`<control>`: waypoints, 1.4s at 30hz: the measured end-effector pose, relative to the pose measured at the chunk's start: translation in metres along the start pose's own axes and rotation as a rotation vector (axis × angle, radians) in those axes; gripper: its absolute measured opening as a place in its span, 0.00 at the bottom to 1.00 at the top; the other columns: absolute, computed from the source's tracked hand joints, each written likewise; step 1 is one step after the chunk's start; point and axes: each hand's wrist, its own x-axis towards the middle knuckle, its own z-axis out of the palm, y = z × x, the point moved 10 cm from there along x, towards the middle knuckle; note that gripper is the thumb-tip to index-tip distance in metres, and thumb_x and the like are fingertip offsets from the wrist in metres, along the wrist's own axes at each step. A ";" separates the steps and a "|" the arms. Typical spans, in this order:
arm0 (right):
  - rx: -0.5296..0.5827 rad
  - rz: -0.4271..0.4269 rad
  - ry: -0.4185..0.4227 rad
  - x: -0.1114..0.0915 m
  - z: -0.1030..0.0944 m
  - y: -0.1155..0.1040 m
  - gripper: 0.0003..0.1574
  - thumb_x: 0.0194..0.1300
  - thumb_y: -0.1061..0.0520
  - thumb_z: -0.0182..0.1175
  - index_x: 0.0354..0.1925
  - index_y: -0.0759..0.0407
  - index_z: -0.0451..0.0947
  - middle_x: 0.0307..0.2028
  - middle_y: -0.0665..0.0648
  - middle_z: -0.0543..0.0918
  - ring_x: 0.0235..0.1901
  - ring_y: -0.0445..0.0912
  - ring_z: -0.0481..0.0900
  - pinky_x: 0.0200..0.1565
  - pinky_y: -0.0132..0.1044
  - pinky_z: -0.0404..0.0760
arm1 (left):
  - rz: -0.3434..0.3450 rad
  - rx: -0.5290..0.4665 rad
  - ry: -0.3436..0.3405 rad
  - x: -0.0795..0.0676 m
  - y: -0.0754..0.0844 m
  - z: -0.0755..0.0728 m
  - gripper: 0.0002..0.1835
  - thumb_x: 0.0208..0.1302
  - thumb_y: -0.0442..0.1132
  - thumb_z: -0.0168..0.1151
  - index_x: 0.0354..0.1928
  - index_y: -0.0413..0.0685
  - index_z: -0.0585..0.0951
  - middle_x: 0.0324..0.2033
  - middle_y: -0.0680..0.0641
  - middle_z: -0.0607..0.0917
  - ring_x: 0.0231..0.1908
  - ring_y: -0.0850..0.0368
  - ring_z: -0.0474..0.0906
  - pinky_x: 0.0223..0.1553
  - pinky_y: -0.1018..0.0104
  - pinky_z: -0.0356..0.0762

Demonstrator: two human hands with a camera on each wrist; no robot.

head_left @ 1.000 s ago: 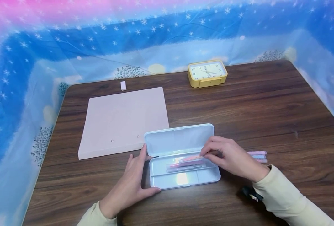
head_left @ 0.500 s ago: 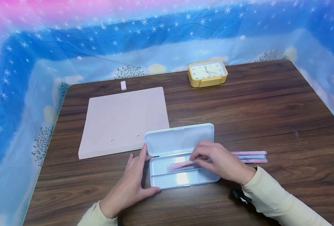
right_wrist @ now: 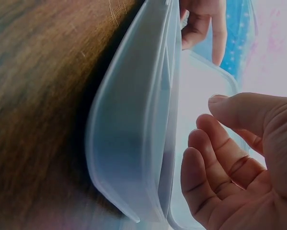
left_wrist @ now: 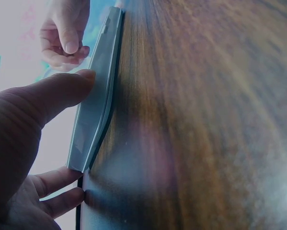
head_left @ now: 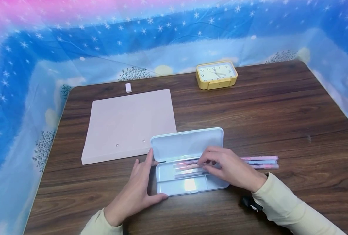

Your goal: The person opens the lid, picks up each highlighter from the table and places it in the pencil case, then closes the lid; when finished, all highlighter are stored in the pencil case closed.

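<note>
A pale pencil case [head_left: 181, 192] lies with its lid [head_left: 188, 143] raised in the head view. Several slim pens [head_left: 185, 167] with pinkish and clear barrels lie in its rear compartment. My left hand [head_left: 137, 186] spans the case's left end, thumb against the front wall, straight forefinger at the lid's corner. Over the right part of the case is my right hand [head_left: 228, 168], fingertips close above the pens and covering their right ends. In the right wrist view a gap shows between its thumb and bent fingers, with nothing held.
Three capped pens [head_left: 263, 162] lie right of the case, partly behind the right hand. A pale pink binder [head_left: 131, 124] lies behind to the left, a white eraser [head_left: 128, 87] beyond it. A yellow alarm clock [head_left: 217, 75] stands at the table's back edge.
My right hand moved left and down over the case and let go of a pinkish pen, which now lies among the others, spread side by side. The left hand stayed put.
</note>
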 end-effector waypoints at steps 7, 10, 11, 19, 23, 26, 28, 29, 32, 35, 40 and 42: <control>0.018 -0.021 0.023 -0.002 -0.004 -0.001 0.10 0.64 0.59 0.66 0.41 0.44 0.84 0.38 0.39 0.81 0.36 0.32 0.77 0.37 0.30 0.81 | -0.003 -0.004 -0.002 0.000 0.001 0.000 0.75 0.40 0.50 0.83 0.78 0.45 0.35 0.61 0.48 0.75 0.70 0.50 0.63 0.72 0.33 0.38; 0.020 -0.019 0.034 -0.004 -0.007 0.000 0.10 0.63 0.60 0.66 0.42 0.45 0.84 0.38 0.39 0.81 0.38 0.33 0.78 0.39 0.30 0.82 | -0.004 -0.004 -0.002 0.000 0.001 0.000 0.75 0.39 0.50 0.83 0.78 0.45 0.35 0.61 0.48 0.75 0.70 0.50 0.64 0.72 0.33 0.38; 0.019 -0.015 0.037 -0.005 -0.009 0.000 0.11 0.63 0.60 0.66 0.42 0.45 0.84 0.39 0.39 0.81 0.39 0.33 0.78 0.40 0.30 0.82 | -0.005 -0.004 -0.002 0.001 0.000 0.000 0.75 0.39 0.50 0.83 0.78 0.45 0.35 0.61 0.48 0.75 0.70 0.50 0.64 0.72 0.33 0.38; -0.002 0.041 0.060 -0.017 -0.025 0.008 0.13 0.62 0.60 0.67 0.45 0.45 0.82 0.41 0.43 0.82 0.37 0.36 0.77 0.36 0.31 0.80 | -0.006 0.005 -0.005 0.001 0.001 0.001 0.76 0.39 0.51 0.83 0.78 0.45 0.35 0.61 0.47 0.75 0.69 0.49 0.64 0.72 0.33 0.38; -0.026 0.078 0.096 -0.028 -0.038 0.016 0.14 0.61 0.61 0.68 0.45 0.47 0.82 0.42 0.44 0.83 0.36 0.36 0.77 0.35 0.32 0.81 | -0.001 0.002 -0.002 0.001 0.001 0.001 0.75 0.39 0.51 0.83 0.78 0.45 0.35 0.61 0.47 0.75 0.69 0.49 0.64 0.72 0.33 0.38; -0.055 0.122 0.110 -0.038 -0.050 0.026 0.15 0.62 0.61 0.67 0.46 0.45 0.82 0.42 0.43 0.83 0.36 0.35 0.77 0.37 0.31 0.82 | -0.002 -0.001 -0.002 0.001 0.002 0.001 0.76 0.39 0.50 0.83 0.78 0.45 0.35 0.61 0.48 0.75 0.69 0.50 0.64 0.72 0.33 0.38; -0.086 0.143 0.114 -0.046 -0.058 0.032 0.16 0.62 0.61 0.67 0.47 0.44 0.82 0.42 0.42 0.83 0.36 0.33 0.77 0.38 0.32 0.83 | -0.004 -0.002 -0.002 0.001 0.002 0.001 0.76 0.39 0.50 0.83 0.78 0.46 0.35 0.61 0.48 0.75 0.69 0.50 0.64 0.72 0.32 0.38; -0.105 0.155 0.115 -0.050 -0.062 0.035 0.17 0.62 0.62 0.67 0.47 0.43 0.82 0.43 0.42 0.83 0.37 0.33 0.77 0.38 0.32 0.83 | -0.005 -0.002 -0.003 0.001 0.001 0.001 0.76 0.39 0.50 0.83 0.78 0.46 0.34 0.61 0.47 0.75 0.69 0.50 0.64 0.72 0.32 0.38; -0.168 0.182 0.125 -0.062 -0.075 0.044 0.19 0.61 0.63 0.67 0.47 0.42 0.81 0.43 0.40 0.82 0.38 0.33 0.78 0.40 0.32 0.83 | -0.006 0.001 -0.004 0.002 0.001 0.000 0.76 0.39 0.50 0.83 0.78 0.46 0.34 0.61 0.47 0.75 0.69 0.49 0.64 0.72 0.31 0.39; -0.230 0.215 0.147 -0.074 -0.088 0.054 0.21 0.59 0.64 0.69 0.48 0.43 0.81 0.44 0.40 0.82 0.39 0.32 0.78 0.40 0.31 0.83 | -0.002 0.002 -0.003 0.002 0.002 0.000 0.76 0.39 0.50 0.83 0.78 0.45 0.35 0.61 0.46 0.76 0.69 0.49 0.64 0.72 0.31 0.39; -0.277 0.246 0.182 -0.090 -0.104 0.071 0.22 0.58 0.63 0.70 0.49 0.45 0.81 0.43 0.42 0.82 0.37 0.30 0.77 0.36 0.27 0.80 | 0.006 0.001 0.002 0.001 0.002 -0.001 0.76 0.39 0.50 0.83 0.78 0.44 0.35 0.60 0.47 0.76 0.69 0.49 0.64 0.71 0.31 0.39; -0.288 0.257 0.192 -0.096 -0.109 0.077 0.21 0.58 0.62 0.70 0.48 0.45 0.81 0.43 0.43 0.83 0.37 0.29 0.76 0.35 0.25 0.78 | 0.004 0.002 0.002 0.001 0.002 -0.001 0.76 0.39 0.50 0.83 0.78 0.44 0.35 0.60 0.47 0.76 0.69 0.49 0.64 0.71 0.31 0.40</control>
